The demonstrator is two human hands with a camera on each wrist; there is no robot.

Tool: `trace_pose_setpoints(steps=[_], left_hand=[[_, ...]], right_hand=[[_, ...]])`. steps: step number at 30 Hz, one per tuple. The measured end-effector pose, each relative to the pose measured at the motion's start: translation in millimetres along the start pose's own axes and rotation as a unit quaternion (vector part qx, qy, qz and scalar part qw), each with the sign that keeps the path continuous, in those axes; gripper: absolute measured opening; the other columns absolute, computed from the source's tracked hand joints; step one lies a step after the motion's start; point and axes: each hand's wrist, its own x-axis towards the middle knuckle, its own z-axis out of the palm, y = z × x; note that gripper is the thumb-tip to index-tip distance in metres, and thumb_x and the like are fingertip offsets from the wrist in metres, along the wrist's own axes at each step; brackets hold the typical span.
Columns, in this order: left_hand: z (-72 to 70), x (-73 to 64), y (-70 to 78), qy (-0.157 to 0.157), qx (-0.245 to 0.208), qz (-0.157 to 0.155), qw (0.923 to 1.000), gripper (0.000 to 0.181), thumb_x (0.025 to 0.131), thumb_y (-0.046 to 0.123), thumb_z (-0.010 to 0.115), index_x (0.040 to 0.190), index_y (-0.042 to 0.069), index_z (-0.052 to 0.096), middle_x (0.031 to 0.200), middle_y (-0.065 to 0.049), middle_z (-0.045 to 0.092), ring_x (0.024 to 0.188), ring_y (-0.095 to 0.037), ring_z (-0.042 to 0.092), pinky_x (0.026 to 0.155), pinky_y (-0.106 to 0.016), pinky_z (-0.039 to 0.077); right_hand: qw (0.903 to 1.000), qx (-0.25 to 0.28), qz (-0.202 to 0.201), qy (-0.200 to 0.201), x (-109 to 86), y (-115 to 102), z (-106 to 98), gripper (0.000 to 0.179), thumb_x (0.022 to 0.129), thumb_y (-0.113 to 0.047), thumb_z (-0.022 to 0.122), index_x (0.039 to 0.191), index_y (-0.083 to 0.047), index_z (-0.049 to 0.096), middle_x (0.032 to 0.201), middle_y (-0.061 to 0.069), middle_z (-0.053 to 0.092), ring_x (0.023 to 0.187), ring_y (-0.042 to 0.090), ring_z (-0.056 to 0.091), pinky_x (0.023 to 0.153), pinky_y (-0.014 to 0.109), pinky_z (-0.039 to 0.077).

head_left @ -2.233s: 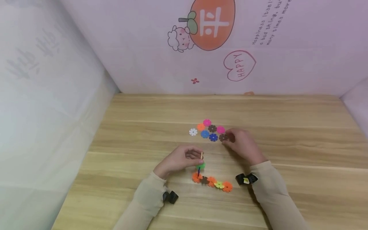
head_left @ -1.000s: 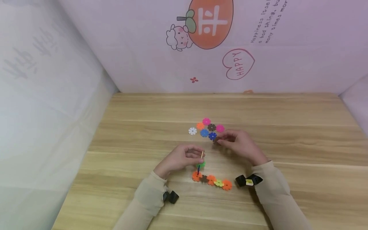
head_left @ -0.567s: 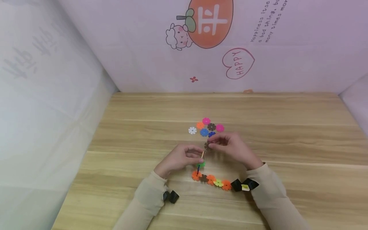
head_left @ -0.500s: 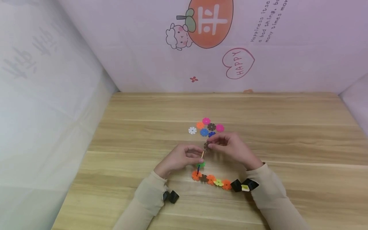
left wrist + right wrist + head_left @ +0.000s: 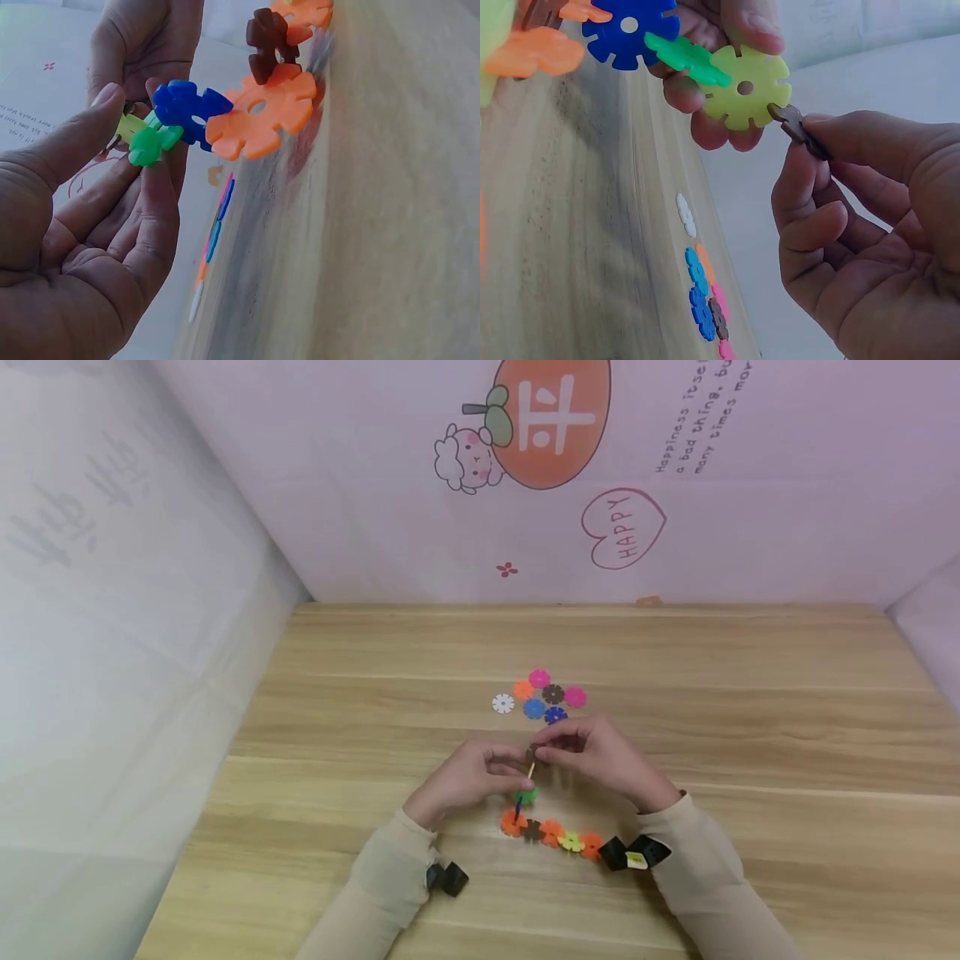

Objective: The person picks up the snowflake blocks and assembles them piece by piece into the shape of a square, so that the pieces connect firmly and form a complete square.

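Wood worktop (image 5: 750, 693), chain (image 5: 551, 833) on it. Lengthening the chain seems the step in hand; next probably calls for lining up, then a push. Left hand (image 5: 472, 777) and right hand (image 5: 609, 762) angle inward at the chain's far end, fingers curled. Loose discs (image 5: 529, 710) beyond the chain. Left pinches yellow disc (image 5: 760, 88), the chain's last; right pinches brown disc (image 5: 804, 133), edge against it.

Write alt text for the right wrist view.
The right hand pinches a brown disc at the edge of a yellow disc in the left hand. A green disc links the yellow one to a blue disc; loose discs lie on a table.
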Motion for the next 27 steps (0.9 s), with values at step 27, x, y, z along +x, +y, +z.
trace_pose_setpoints(steps=[27], left_hand=[[-3.4,0.8,1.8,0.0,0.028,0.043,0.9987,0.029,0.085,0.031,0.068,0.111,0.019,0.066,0.109,0.004,0.066,0.097,-0.011,0.063,0.085,-0.026,0.051]], right_hand=[[0.9999,-0.009,0.009,0.01,2.2,-3.9,5.3,0.014,0.081,-0.017,0.073,0.093,-0.012,0.069,0.086,0.001,0.07,0.077,0.015,0.064,0.068,0.025,0.053]])
